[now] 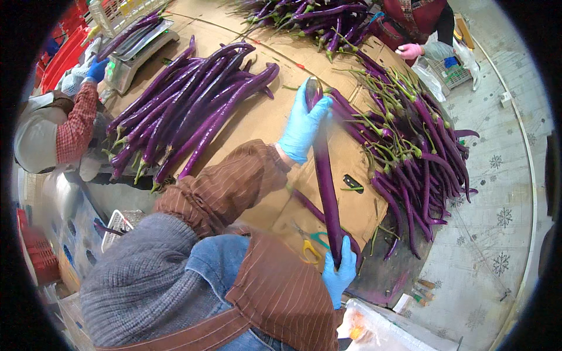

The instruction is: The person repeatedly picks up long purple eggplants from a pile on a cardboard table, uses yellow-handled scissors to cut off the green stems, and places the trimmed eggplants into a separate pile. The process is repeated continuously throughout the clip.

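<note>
One long purple eggplant (326,184) spans between my hands, over the cardboard-covered table. My left hand (304,123), in a light blue glove, is closed round its far end. Gloved the same way, my right hand (340,274) holds its near end. Another eggplant (307,205) lies partly beneath it. Scissors with yellow handles (311,252) and a teal-handled pair (319,239) rest left of my right hand. Trimmed-looking long eggplants (202,105) lie in a pile on the left. A larger heap of eggplants with long green stems (408,131) is on the right.
More eggplants (307,17) are heaped at the far edge. At left, a co-worker's blue-gloved hand (97,69) holds an eggplant by a scale (140,57). Another co-worker's pink-gloved hand (410,51) is at upper right. A white basket (120,226) stands lower left.
</note>
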`<state>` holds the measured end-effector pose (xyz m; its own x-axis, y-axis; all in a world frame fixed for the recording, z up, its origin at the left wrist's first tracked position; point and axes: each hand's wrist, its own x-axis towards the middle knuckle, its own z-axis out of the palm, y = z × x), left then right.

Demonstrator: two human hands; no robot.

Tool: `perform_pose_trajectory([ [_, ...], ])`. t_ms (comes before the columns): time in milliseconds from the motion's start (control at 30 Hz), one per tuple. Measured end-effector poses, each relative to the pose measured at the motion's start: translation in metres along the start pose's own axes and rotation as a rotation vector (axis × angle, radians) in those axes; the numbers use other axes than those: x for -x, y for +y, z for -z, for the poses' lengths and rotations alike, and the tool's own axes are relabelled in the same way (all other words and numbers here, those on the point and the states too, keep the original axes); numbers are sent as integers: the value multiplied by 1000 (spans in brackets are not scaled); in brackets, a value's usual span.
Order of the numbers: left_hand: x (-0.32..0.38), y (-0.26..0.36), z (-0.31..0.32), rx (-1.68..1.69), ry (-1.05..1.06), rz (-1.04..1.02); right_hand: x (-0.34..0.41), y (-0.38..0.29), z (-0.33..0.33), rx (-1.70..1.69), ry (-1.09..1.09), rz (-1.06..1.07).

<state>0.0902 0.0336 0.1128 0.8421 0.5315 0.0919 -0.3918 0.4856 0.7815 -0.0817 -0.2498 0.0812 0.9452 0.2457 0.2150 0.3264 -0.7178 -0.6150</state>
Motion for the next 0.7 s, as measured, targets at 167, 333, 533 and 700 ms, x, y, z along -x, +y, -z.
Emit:
perform_pose_trajectory([
  [167, -8, 16, 5, 288, -155, 322, 14, 13, -2, -387, -352, -219],
  [333, -19, 21, 18, 439, -242, 497, 28, 22, 3, -703, -657, -714],
  [533, -21, 17, 22, 434, -375, 416, 23, 14, 5, -644, -653, -592],
  [700, -17, 6, 17, 460, -253, 208, 11, 6, 6, -522, -525, -572],
])
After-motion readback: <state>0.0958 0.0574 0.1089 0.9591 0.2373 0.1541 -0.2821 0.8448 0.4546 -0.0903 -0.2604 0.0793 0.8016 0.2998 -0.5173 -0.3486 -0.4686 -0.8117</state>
